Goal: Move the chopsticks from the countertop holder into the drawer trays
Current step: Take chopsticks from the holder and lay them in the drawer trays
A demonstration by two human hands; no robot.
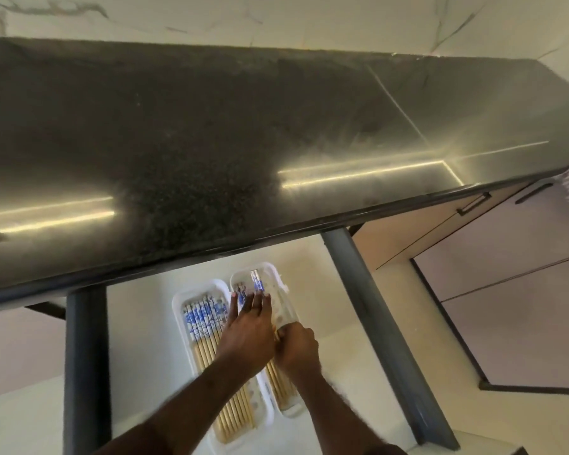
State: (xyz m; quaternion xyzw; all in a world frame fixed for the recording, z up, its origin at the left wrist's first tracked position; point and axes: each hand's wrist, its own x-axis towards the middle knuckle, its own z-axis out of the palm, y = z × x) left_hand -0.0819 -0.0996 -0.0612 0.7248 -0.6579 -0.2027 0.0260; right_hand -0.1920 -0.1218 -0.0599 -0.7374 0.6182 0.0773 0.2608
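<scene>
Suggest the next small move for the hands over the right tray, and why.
Probably lay the chopsticks flat in the right tray and let go: both the left hand and right hand are on them there, while the left tray already holds a neat row.

Dim, countertop [211, 142] glare streaks — blurry, wide-angle
</scene>
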